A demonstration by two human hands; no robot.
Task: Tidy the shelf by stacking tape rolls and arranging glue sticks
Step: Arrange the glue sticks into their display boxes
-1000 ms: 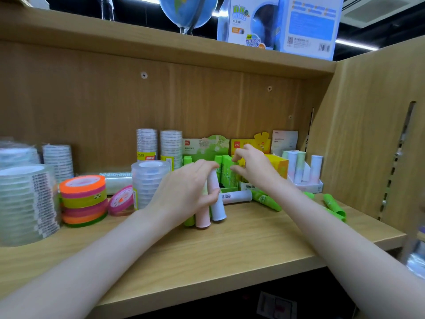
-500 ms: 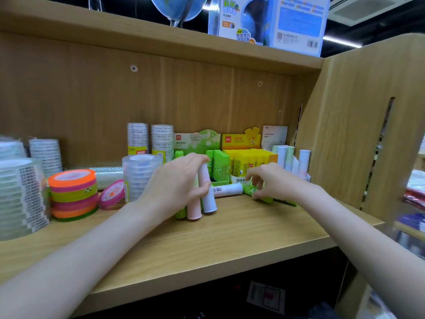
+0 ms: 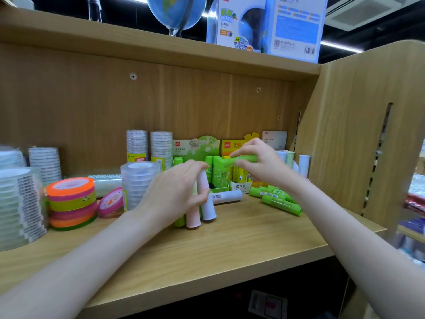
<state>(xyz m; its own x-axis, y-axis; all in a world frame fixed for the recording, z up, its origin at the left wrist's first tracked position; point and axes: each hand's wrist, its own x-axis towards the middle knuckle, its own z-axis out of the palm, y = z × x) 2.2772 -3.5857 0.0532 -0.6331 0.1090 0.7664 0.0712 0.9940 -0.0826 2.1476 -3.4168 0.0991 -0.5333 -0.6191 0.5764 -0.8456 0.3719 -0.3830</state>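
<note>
Right hand (image 3: 259, 162) up from the shelf (image 3: 230, 240), green glue stick (image 3: 243, 159) now pinched aloft.

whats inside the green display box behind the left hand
Upright green glue sticks stand in the green box. The left hand and the sticks it grips cover the box's left part, so the count is unclear.

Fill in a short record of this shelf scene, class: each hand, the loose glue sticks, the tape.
left hand: grips upright glue sticks standing on the shelf
right hand: pinches a green glue stick above the display boxes
loose green sticks: lying flat, right side
white stick: lying flat
coloured tape stack: left
</note>
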